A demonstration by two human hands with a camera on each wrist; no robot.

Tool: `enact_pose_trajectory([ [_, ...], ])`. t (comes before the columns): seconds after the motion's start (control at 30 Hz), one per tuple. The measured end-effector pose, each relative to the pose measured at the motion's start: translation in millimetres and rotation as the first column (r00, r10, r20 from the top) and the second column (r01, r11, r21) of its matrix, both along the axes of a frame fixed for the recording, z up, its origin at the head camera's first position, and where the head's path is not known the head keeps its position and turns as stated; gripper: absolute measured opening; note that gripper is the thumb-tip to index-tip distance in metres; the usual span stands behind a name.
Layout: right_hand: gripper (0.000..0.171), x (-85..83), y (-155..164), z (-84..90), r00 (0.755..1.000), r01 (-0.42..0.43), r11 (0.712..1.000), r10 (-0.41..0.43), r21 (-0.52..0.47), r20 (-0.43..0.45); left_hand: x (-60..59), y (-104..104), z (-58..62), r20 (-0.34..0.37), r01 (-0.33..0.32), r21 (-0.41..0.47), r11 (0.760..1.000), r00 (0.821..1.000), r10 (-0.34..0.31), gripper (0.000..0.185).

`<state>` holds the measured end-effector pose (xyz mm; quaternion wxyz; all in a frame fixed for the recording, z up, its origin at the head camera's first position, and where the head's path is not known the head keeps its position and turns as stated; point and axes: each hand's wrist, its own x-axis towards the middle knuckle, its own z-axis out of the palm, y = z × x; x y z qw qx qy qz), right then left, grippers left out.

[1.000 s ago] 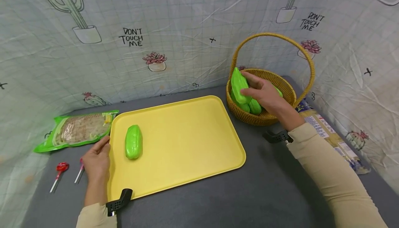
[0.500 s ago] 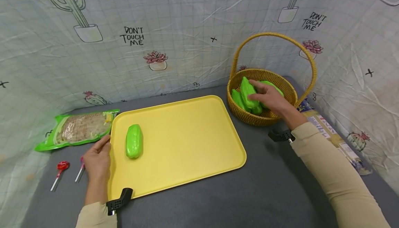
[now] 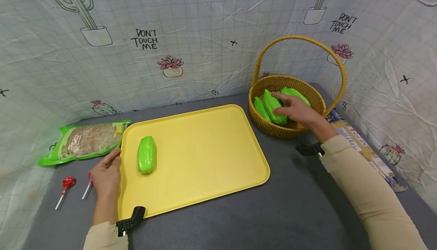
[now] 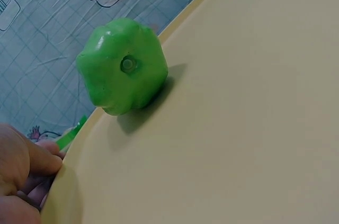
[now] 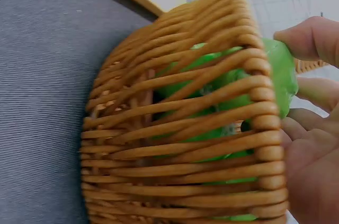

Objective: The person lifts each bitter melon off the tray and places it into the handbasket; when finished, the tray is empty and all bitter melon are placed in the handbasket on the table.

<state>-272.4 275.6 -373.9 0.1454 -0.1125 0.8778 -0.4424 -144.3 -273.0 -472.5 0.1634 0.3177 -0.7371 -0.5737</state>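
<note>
My right hand (image 3: 297,110) reaches into the wicker basket (image 3: 273,129), its thumb and fingers gripping a green ridged gourd (image 3: 273,106) on both sides. In the right wrist view, that gourd (image 5: 280,70) shows above the basket rim, and more green shows through the weave. Other green gourds lie beside it in the basket. My left hand (image 3: 106,176) pinches the left rim of the yellow tray (image 3: 205,155), thumb against the edge in the left wrist view. One green gourd (image 3: 146,155) lies on the left part of the tray, its dimpled end facing the left wrist camera.
A green-edged food packet (image 3: 90,140) lies left of the tray. A red lollipop (image 3: 68,182) and a pink lollipop (image 3: 88,185) are near my left hand. Right of the basket lies another printed packet (image 3: 362,147). A patterned cloth (image 3: 205,33) hangs behind.
My right hand has moved the gripped gourd from above the basket's left rim, down and slightly right among the other gourds. My left hand and the tray have stayed put.
</note>
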Motion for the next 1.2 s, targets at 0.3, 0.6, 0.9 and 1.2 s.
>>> enact_pose_trajectory([
  [0.3,0.067,-2.9,3,5.4,0.996,0.009,0.995,0.000,0.098,-0.094,1.7,2,2.1,-0.016,-0.005,-0.004,1.000,1.000,0.004,0.036],
  [0.6,0.065,-0.1,7,8.3,0.979,0.013,0.978,0.030,0.209,-0.200,3.3,2,3.7,-0.045,-0.011,0.015,1.000,0.999,0.011,0.036],
  [0.9,0.064,0.2,5,-2.9,0.979,-0.012,0.981,0.051,0.195,-0.195,4.2,3,1.3,-0.064,-0.016,0.049,0.999,0.998,0.019,0.036],
  [1.2,0.065,1.9,9,-14.3,0.986,0.013,0.995,0.003,0.094,-0.168,2.2,3,-1.6,-0.047,-0.024,0.026,0.999,0.999,0.025,0.036],
])
